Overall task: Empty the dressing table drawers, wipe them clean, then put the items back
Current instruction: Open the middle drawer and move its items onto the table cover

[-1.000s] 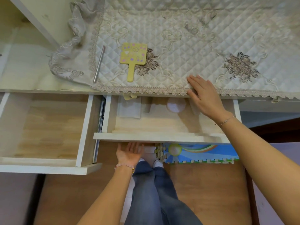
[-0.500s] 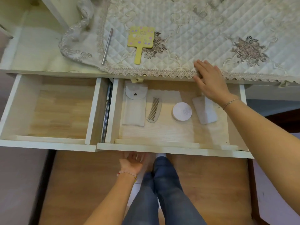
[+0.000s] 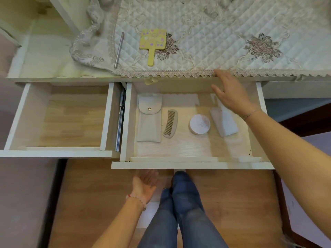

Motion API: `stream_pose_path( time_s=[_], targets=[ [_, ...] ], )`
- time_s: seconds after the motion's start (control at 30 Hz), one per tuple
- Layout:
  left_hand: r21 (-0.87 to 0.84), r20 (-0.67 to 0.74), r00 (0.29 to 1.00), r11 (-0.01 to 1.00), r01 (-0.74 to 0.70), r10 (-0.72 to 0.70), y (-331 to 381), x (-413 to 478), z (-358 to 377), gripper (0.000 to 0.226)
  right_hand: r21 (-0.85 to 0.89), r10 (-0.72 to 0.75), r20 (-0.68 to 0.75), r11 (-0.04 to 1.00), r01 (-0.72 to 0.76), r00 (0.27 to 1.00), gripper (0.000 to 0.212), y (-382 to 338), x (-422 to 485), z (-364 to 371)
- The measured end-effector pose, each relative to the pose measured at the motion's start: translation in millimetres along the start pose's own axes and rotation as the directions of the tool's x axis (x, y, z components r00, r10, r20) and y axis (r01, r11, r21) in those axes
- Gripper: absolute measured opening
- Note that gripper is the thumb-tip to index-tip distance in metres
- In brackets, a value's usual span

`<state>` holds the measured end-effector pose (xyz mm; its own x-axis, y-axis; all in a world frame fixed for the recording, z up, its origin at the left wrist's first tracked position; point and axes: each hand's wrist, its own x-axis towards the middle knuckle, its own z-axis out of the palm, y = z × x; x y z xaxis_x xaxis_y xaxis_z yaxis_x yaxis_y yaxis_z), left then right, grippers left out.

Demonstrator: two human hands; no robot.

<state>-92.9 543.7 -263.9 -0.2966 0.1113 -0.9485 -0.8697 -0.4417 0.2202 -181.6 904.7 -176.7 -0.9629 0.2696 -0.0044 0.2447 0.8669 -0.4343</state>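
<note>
Two drawers of the dressing table stand pulled out. The left drawer (image 3: 57, 153) holds nothing. The right drawer (image 3: 191, 165) holds a white snap pouch (image 3: 149, 122), a comb (image 3: 170, 124), a round white compact (image 3: 199, 124) and a pale rectangular packet (image 3: 224, 123). My right hand (image 3: 230, 93) hovers with straight fingers over the drawer's back right part, just below the tabletop edge and above the packet. My left hand (image 3: 145, 185) is palm up, fingers relaxed, under the right drawer's front.
A quilted lace-edged cloth (image 3: 215, 42) covers the tabletop. On it lie a yellow hand mirror (image 3: 152, 42) and a thin metal rod (image 3: 119, 49). My legs in jeans (image 3: 182, 208) stand on the wooden floor below the drawer.
The right drawer has slid much farther out, uncovering the pouch, comb, compact and packet. My right hand has come off the tabletop edge and down over the drawer.
</note>
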Motion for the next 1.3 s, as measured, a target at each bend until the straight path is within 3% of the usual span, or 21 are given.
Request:
stream_pose_path(
  time_s=[0.13,0.23,0.33,0.47,0.57,0.7,0.93,1.17,1.3],
  targets=[
    [0.301,0.056,0.992,0.945,-0.126,0.115,-2,-21,-8,0.033,0.092,0.063,-0.026,0.994,-0.06,0.998,0.05,-22,-53,2],
    [0.548,0.172,0.96,0.788,-0.28,0.222,-2,-44,-6,0.028,0.108,0.129,-0.006,0.986,-0.128,0.992,0.05,-34,-92,2],
    [0.692,0.384,0.863,0.516,-0.505,0.33,1,-72,3,0.018,0.128,0.148,-0.006,0.981,-0.146,0.989,0.049,-45,-126,0],
    [0.669,0.646,0.592,0.017,-0.743,0.482,13,-106,20,0.014,0.115,0.172,-0.029,0.979,-0.168,0.985,0.049,-55,-160,-2],
    [0.605,0.753,0.401,-0.31,-0.733,0.522,26,-119,30,0.03,0.118,0.196,-0.073,0.975,-0.187,0.978,0.051,-62,-181,-1],
    [0.548,0.823,0.289,-0.549,-0.632,0.489,38,-127,34,0.041,0.143,0.223,-0.123,0.968,-0.205,0.967,0.053,-76,-208,2],
    [0.472,0.881,0.205,-0.772,-0.425,0.425,52,-133,35,0.054,0.117,0.165,-0.128,0.982,-0.15,0.978,0.055,-90,-227,-5],
    [0.452,0.892,0.18,-0.814,-0.364,0.414,58,-133,51,0.055,0.096,0.145,-0.129,0.986,-0.133,0.981,0.057,-85,-220,-19],
    [0.469,0.881,0.237,-0.817,-0.336,0.409,59,-130,68,0.057,0.098,0.154,-0.12,0.985,-0.143,0.981,0.057,-71,-208,-23]
  ],
)
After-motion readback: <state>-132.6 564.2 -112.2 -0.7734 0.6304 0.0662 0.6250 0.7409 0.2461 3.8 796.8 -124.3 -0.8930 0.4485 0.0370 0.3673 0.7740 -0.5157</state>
